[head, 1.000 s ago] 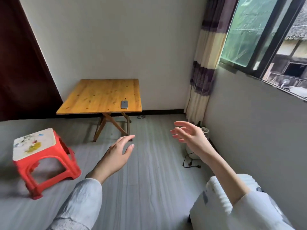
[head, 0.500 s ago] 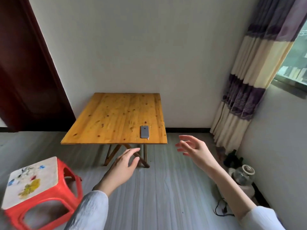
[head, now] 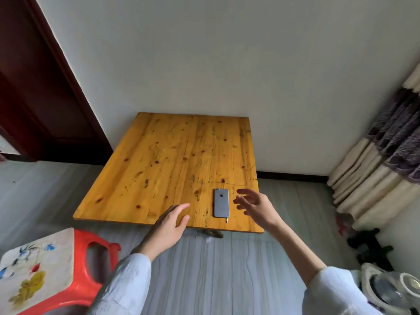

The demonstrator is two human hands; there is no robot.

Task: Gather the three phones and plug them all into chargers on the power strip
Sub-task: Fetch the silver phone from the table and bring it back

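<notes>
Lying face down near the right front corner of the yellow wooden surface (head: 172,160), a grey phone (head: 221,203) points its long side away from the viewer (a small pale tab sticks out at its near end). The right hand (head: 254,206) hovers just right of the phone with fingers spread and loosely bent, holding nothing. The left hand (head: 169,225) hangs over the near edge, left of the phone, fingers straight and relaxed. A red stool (head: 91,267) stands on the floor at near left.
</notes>
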